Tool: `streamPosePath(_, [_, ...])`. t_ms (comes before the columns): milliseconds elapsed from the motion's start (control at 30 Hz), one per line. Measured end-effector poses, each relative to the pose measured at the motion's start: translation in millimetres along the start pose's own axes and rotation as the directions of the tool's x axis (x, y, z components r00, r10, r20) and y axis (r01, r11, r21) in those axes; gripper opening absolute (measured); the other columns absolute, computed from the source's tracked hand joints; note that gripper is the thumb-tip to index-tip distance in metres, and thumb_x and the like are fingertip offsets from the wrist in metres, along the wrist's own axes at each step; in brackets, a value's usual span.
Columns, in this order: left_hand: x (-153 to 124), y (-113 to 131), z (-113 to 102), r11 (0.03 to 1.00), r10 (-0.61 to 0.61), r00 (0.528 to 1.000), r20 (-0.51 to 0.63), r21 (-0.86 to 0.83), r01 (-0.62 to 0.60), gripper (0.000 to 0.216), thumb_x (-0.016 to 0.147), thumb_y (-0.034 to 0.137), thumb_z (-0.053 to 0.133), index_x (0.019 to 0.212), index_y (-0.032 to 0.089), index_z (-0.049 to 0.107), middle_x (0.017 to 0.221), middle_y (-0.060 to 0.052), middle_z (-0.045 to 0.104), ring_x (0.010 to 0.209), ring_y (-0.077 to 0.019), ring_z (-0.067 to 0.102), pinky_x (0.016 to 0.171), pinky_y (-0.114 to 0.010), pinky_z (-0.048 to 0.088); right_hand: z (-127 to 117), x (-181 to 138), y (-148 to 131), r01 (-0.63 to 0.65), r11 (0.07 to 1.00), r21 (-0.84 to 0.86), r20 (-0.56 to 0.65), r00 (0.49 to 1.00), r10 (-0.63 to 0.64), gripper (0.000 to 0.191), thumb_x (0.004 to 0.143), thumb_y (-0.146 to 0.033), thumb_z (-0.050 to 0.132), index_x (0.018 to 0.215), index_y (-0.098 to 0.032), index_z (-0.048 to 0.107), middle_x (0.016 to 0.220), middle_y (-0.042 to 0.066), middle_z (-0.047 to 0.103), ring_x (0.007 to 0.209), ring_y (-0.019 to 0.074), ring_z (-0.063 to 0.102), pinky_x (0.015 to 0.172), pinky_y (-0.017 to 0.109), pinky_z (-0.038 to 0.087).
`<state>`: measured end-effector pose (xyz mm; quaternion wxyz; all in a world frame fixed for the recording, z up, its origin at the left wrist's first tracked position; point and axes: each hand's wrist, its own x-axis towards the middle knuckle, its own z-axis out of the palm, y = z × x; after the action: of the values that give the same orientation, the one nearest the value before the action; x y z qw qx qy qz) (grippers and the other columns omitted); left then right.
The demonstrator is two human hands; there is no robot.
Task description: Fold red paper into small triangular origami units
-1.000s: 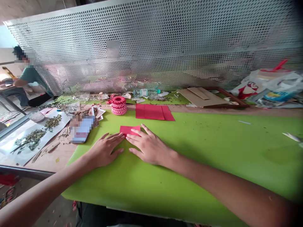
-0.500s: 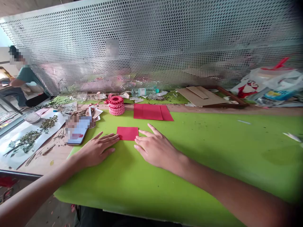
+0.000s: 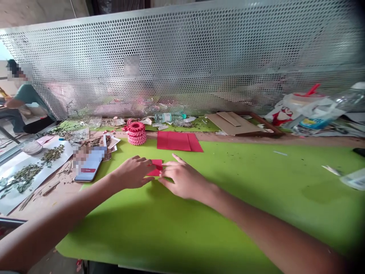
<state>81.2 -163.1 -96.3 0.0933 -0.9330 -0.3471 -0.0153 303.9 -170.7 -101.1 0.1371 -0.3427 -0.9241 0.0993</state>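
A small red paper rectangle (image 3: 156, 167) lies flat on the green tabletop between my hands. My left hand (image 3: 133, 171) rests over its left part, palm down, fingers slightly bent and hiding that end, with the thumb low and apart. My right hand (image 3: 185, 177) touches the paper's right edge with its fingertips; the index finger stretches up and away from the others. Neither hand grips the paper. Just beyond are larger red paper sheets (image 3: 178, 141), overlapping each other, and a stack of red-pink toothed paper rings (image 3: 137, 134).
At left lie a phone (image 3: 90, 165) and dried plants on a white sheet (image 3: 61, 160). Along the perforated metal screen (image 3: 182, 61) are a plastic bottle (image 3: 169, 117), brown boards (image 3: 228, 123) and plastic bags (image 3: 305, 112). A person (image 3: 25, 97) sits at far left.
My left hand has moved right, from the paper's left edge to cover its left part, fingers now more bent. The right hand stays at the right edge. The view has shifted slightly.
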Motion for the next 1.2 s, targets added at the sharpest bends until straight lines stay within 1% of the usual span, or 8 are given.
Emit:
streamPosePath(267, [3,-5,24,0.957,0.239,0.952,-0.191,0.214,-0.197,0.022,0.098,0.019,0.045,0.094,0.016,0.066,0.077,-0.006,0.070,0.067,-0.0178,0.065,0.065,-0.032,0.047,10,6,19,0.088,0.996,0.032,-0.103,0.991,-0.084,0.018,0.094,-0.027,0.059,0.089,-0.017,0.072,0.086,0.005,0.074,0.078,0.0186,0.068,0.111,0.058,0.035])
streamPosePath(400, [4,-8,28,0.952,0.253,0.920,-0.300,0.246,-0.181,0.021,0.097,0.018,0.046,0.083,0.016,0.062,0.066,-0.003,0.066,0.058,-0.0152,0.062,0.057,-0.029,0.045,19,10,21,0.127,0.992,-0.013,-0.187,0.974,-0.127,0.011,0.091,-0.023,0.063,0.098,-0.017,0.069,0.091,0.006,0.075,0.084,0.0207,0.068,0.106,0.055,0.041])
streamPosePath(500, [6,-7,28,0.968,0.217,0.900,-0.379,0.205,-0.146,0.022,0.096,0.021,0.048,0.079,0.017,0.062,0.065,-0.001,0.065,0.056,-0.0146,0.061,0.058,-0.028,0.045,23,15,21,0.150,0.987,-0.060,-0.272,0.949,-0.161,0.011,0.093,-0.020,0.059,0.091,-0.017,0.070,0.086,0.005,0.075,0.077,0.0191,0.067,0.095,0.048,0.047])
streamPosePath(633, [5,-7,25,0.989,0.137,0.882,-0.452,0.108,-0.098,0.019,0.094,0.020,0.049,0.085,0.018,0.066,0.068,-0.001,0.069,0.059,-0.0147,0.064,0.064,-0.029,0.048,20,19,18,0.169,0.978,-0.122,-0.377,0.903,-0.203,0.015,0.095,-0.022,0.057,0.090,-0.016,0.069,0.083,0.005,0.075,0.075,0.0187,0.066,0.085,0.042,0.049])
streamPosePath(833, [1,-29,15,0.999,0.030,0.857,-0.514,0.034,-0.014,0.018,0.091,0.021,0.052,0.087,0.020,0.070,0.070,0.001,0.073,0.062,-0.0150,0.066,0.065,-0.029,0.048,0,13,25,0.151,0.968,-0.201,-0.465,0.855,-0.230,0.011,0.094,-0.018,0.060,0.087,-0.017,0.068,0.081,0.002,0.075,0.074,0.0167,0.066,0.089,0.040,0.046])
streamPosePath(1033, [-14,-59,4,0.966,-0.173,0.790,-0.588,0.056,0.253,0.025,0.091,0.022,0.050,0.083,0.019,0.073,0.068,-0.003,0.074,0.061,-0.0177,0.067,0.065,-0.030,0.049,-16,9,40,0.084,0.953,-0.292,-0.507,0.831,-0.228,0.011,0.093,-0.014,0.059,0.085,-0.017,0.066,0.080,0.003,0.075,0.074,0.0177,0.067,0.088,0.039,0.046])
streamPosePath(1100, [-13,-53,2,0.974,-0.179,0.796,-0.578,0.010,0.226,0.025,0.093,0.025,0.050,0.095,0.018,0.073,0.082,-0.005,0.077,0.074,-0.0194,0.071,0.072,-0.031,0.051,-16,10,40,0.095,0.945,-0.312,-0.490,0.836,-0.246,0.011,0.093,-0.015,0.059,0.085,-0.017,0.066,0.080,0.003,0.075,0.074,0.0178,0.067,0.088,0.040,0.045])
streamPosePath(1200, [-4,-33,4,0.995,-0.078,0.843,-0.532,0.008,0.097,0.034,0.095,0.033,0.053,0.122,0.016,0.064,0.112,-0.009,0.074,0.099,-0.0222,0.068,0.087,-0.035,0.049,-12,12,36,0.145,0.930,-0.338,-0.449,0.843,-0.295,0.011,0.094,-0.017,0.058,0.086,-0.017,0.066,0.082,0.002,0.075,0.075,0.0172,0.066,0.091,0.040,0.044])
